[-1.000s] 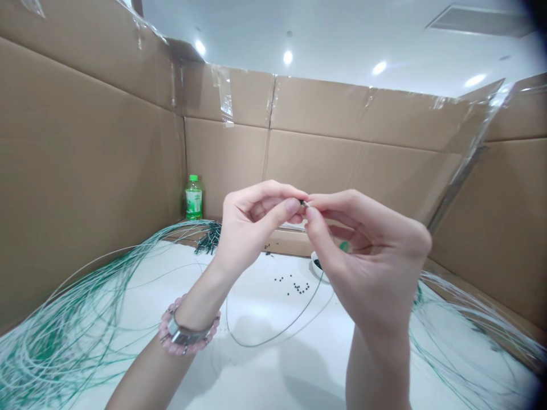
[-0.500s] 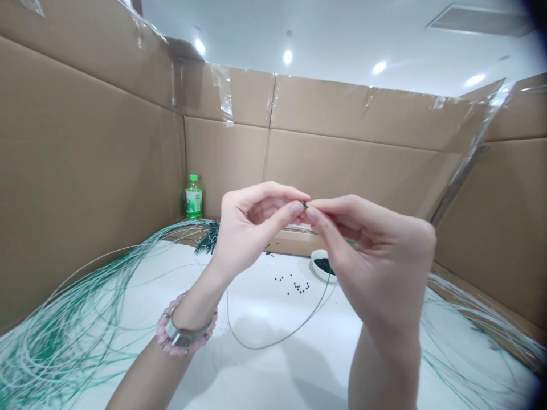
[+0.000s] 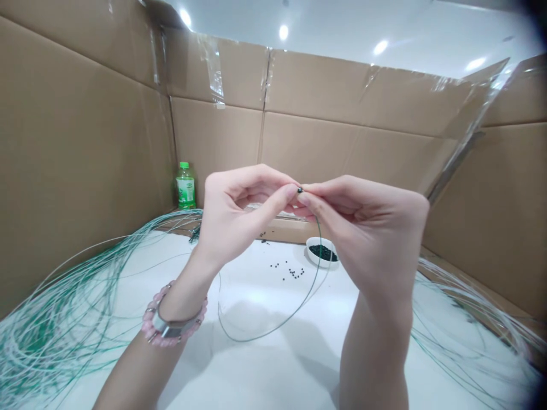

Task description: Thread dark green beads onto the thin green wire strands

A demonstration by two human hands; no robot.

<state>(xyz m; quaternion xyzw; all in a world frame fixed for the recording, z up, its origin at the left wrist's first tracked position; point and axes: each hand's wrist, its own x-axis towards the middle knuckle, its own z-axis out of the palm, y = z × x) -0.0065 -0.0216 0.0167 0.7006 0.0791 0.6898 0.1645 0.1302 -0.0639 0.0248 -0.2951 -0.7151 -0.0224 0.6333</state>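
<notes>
As my left hand and right hand pinch a small dark piece, a green wire loops down. Black bits lie left of the white bowl.

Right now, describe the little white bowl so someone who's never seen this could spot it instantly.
Find the cardboard back wall, then the white tabletop in front. Toward its far edge, just left of the right hand in view, sits the bowl. Its heap of dark bits distinguishes it from the loose specks nearby.
</notes>
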